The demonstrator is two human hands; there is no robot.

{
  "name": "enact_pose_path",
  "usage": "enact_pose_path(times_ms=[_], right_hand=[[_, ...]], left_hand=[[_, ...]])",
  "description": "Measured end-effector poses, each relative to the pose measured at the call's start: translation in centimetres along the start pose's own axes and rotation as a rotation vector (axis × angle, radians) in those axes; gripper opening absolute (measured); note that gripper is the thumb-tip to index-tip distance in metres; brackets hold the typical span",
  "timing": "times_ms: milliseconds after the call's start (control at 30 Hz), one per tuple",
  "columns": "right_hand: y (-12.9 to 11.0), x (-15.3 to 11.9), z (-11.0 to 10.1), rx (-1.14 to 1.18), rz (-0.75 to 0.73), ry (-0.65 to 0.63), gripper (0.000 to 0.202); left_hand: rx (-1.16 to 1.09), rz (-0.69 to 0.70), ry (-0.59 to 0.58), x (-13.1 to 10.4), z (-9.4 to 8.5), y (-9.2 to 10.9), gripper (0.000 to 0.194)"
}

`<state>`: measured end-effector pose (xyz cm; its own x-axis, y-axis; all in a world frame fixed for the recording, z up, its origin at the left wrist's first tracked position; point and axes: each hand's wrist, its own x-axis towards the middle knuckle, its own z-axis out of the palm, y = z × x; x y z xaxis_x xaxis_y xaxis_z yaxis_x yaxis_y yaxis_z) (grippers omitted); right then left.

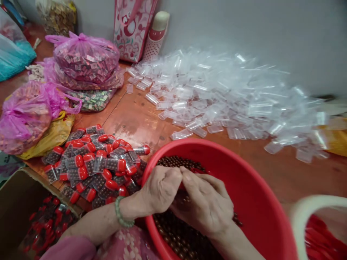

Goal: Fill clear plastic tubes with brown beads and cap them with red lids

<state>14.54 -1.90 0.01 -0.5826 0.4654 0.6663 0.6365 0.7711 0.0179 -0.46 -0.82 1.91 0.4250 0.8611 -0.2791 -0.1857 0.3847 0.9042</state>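
Over a red basin [252,173], my two hands meet. My left hand [162,187], with a green bead bracelet on its wrist, is closed in a fist. My right hand [207,204] has its fingers curled and its thumb pressed against the left fist. Whatever they hold is hidden by the fingers. Small brown balls [187,234] lie in the basin below. To the left, a heap of small clear containers with red caps [100,164], filled with dark balls, rests on the wooden table. Beyond the basin spreads a pile of clear plastic cases [222,97].
Pink bags [86,59] of small pieces stand at the back left. A cardboard box [16,195] with more red-capped containers is at the lower left. A white-rimmed container [298,216] with red pieces is at right. A patterned bag [132,32] and bottle [157,34] lean against the wall.
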Motion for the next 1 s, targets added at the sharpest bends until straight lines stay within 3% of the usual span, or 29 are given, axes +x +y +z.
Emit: enact_pose_path(times_ms=[67, 167, 267, 400, 500, 567, 667, 733, 867, 1000], right_hand=[[-0.3, 0.4, 0.0, 0.066, -0.002, -0.025, 0.069], [-0.1, 0.6, 0.4, 0.079, 0.017, -0.134, 0.057], [0.8, 0.2, 0.6, 0.034, 0.055, -0.273, 0.037], [3.6, -0.3, -0.2, -0.011, 0.135, -0.352, 0.021], [5.9, -0.4, -1.0, -0.064, 0.217, -0.396, 0.020], [7.1, -0.6, -1.2, -0.098, 0.251, -0.434, 0.020], [8.4, -1.3, -0.5, -0.096, 0.296, -0.463, 0.020], [9.1, -1.9, 0.2, -0.075, 0.347, -0.486, 0.019], [10.4, -2.8, 0.8, -0.045, 0.462, -0.581, 0.018], [11.2, -3.2, 0.5, -0.009, 0.545, -0.640, 0.020]], left_hand=[[0.258, 0.143, 0.030, -0.7, -0.8, 1.2, 0.036], [0.907, 0.318, 0.144, -1.3, -3.1, 2.9, 0.032], [1.448, 0.378, 0.293, -1.9, -5.8, 3.4, 0.028], [1.763, 0.330, 0.373, -2.5, -8.4, 2.3, 0.024], [1.808, 0.350, 0.456, -1.1, -8.6, 2.2, 0.026], [1.773, 0.304, 0.378, 1.5, -7.8, 3.1, 0.026], [1.726, 0.170, 0.201, 7.8, -6.0, 4.9, 0.022], [1.696, 0.108, 0.227, 12.8, -5.1, 5.4, 0.022], [1.691, 0.036, 0.248, 20.5, -4.8, 3.8, 0.035], [1.701, 0.086, 0.246, 23.8, -4.9, 1.4, 0.044]])
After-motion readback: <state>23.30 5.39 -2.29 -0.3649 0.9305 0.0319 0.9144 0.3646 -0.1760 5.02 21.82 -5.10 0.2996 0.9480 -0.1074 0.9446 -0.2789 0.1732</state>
